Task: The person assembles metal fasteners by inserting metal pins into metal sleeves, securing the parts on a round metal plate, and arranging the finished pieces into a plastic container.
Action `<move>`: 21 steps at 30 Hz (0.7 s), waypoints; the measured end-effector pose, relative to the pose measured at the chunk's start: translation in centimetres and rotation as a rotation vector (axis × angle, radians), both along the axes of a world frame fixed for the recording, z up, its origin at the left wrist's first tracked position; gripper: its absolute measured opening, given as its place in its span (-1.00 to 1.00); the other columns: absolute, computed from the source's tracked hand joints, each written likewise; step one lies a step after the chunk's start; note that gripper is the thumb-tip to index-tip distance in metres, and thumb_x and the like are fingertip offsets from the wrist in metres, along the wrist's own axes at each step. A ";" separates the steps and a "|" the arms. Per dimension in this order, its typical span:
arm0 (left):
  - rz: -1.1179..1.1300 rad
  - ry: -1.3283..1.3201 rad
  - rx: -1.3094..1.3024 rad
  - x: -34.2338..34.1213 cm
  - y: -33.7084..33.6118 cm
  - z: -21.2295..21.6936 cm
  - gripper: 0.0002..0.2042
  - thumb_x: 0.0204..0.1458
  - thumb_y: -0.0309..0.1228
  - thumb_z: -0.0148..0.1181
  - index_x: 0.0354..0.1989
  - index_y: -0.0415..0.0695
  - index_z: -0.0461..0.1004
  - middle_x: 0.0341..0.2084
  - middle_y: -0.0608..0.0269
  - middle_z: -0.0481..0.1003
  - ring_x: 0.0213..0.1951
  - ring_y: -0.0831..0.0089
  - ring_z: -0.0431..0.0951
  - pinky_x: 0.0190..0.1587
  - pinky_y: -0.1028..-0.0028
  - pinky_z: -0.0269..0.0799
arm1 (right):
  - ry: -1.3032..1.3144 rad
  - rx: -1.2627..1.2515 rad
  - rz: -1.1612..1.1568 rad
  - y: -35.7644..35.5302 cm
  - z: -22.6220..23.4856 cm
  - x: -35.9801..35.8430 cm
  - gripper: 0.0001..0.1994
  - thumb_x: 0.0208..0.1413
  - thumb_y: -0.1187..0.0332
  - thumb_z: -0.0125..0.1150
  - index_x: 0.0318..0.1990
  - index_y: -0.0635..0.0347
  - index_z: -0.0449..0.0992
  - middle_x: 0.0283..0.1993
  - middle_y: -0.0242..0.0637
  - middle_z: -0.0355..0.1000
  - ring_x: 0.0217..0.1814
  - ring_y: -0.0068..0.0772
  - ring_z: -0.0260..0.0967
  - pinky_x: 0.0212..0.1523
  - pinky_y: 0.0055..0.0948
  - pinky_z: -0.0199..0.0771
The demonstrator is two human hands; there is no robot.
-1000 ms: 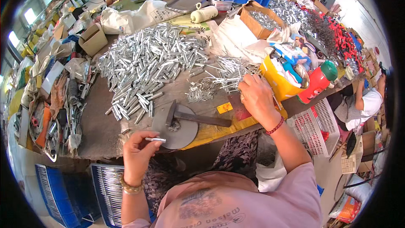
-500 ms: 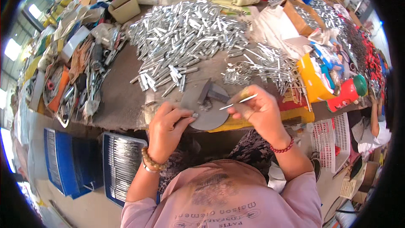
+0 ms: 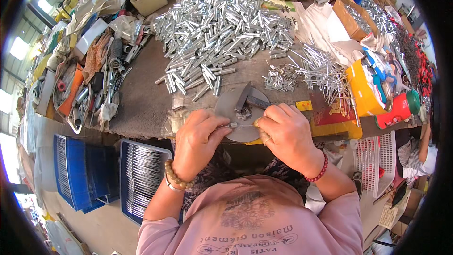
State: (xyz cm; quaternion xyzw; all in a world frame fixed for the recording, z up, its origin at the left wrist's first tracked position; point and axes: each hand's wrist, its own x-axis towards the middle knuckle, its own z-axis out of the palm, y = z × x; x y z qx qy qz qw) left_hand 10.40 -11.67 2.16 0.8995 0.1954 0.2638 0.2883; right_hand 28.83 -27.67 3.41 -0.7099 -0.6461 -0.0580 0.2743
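In front of me, my left hand (image 3: pixel 198 134) pinches a small silvery metal piece (image 3: pixel 232 125) between thumb and fingers. Facing it, my right hand (image 3: pixel 288 131) grips a thin metal rod (image 3: pixel 247 125), whose tip meets or nearly touches that small piece. Both hands are over the near part of a round grey metal plate (image 3: pixel 227 105). A hammer (image 3: pixel 243 96) lies on this plate beyond my fingers, with a little heap of small metal bits (image 3: pixel 243 113) beside its head. Whether the rod goes into the piece is too small to tell.
Beyond the plate spreads a large pile of short metal tubes (image 3: pixel 222 33). To the right lie small metal parts (image 3: pixel 279 77) and thin rods (image 3: pixel 325 73), near a yellow container (image 3: pixel 363 89) and a red jar (image 3: pixel 394 113). Tools (image 3: pixel 106 66) crowd the left. Blue crates (image 3: pixel 123 179) stand below the table.
My right hand has come down and left, bringing the rod from a tilted position to nearly level against the small piece. My left hand has shifted right. The whole view has shifted slightly.
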 end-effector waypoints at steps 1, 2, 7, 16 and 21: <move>-0.001 0.001 -0.001 0.0 0.1 0.0 -0.81 0.01 -0.51 0.51 -0.19 -0.18 0.73 -0.31 0.16 0.59 -0.23 0.18 0.62 -0.18 0.31 0.52 | 0.001 -0.001 -0.001 0.0 -0.1 0.1 -0.86 -0.08 0.50 0.44 -0.32 0.11 0.64 -0.27 -0.36 0.38 -0.15 -0.20 0.44 -0.09 -0.20 0.50; -0.002 0.004 -0.011 0.0 0.1 -0.1 -0.81 0.01 -0.50 0.51 -0.18 -0.18 0.73 -0.31 0.17 0.58 -0.23 0.18 0.62 -0.19 0.32 0.52 | 0.014 0.005 -0.001 0.0 -0.2 0.2 -0.85 -0.08 0.49 0.44 -0.30 0.10 0.64 -0.28 -0.36 0.39 -0.16 -0.20 0.44 -0.09 -0.21 0.50; -0.011 0.030 -0.046 -0.1 -0.1 0.1 -0.81 0.00 -0.50 0.52 -0.19 -0.18 0.73 -0.32 0.19 0.57 -0.26 0.21 0.60 -0.20 0.34 0.51 | 0.019 0.011 0.040 0.0 -0.3 0.8 -0.84 -0.07 0.48 0.42 -0.29 0.08 0.64 -0.28 -0.35 0.38 -0.18 -0.21 0.43 -0.11 -0.20 0.49; -0.007 0.036 -0.123 0.0 -0.2 -0.2 -0.80 -0.02 -0.50 0.54 -0.19 -0.18 0.74 -0.33 0.20 0.55 -0.27 0.24 0.60 -0.21 0.36 0.49 | 0.014 0.004 0.127 0.2 -0.5 1.5 -0.89 0.00 0.46 0.35 -0.28 0.08 0.64 -0.29 -0.36 0.37 -0.15 -0.22 0.43 -0.10 -0.23 0.44; 0.010 -0.005 -0.108 0.1 -0.4 -0.7 -0.80 -0.03 -0.57 0.52 -0.20 -0.19 0.74 -0.33 0.20 0.54 -0.27 0.25 0.61 -0.20 0.37 0.50 | 0.007 0.011 0.169 0.3 -0.8 1.6 -0.89 0.03 0.47 0.32 -0.26 0.08 0.64 -0.29 -0.35 0.36 -0.16 -0.24 0.41 -0.10 -0.24 0.42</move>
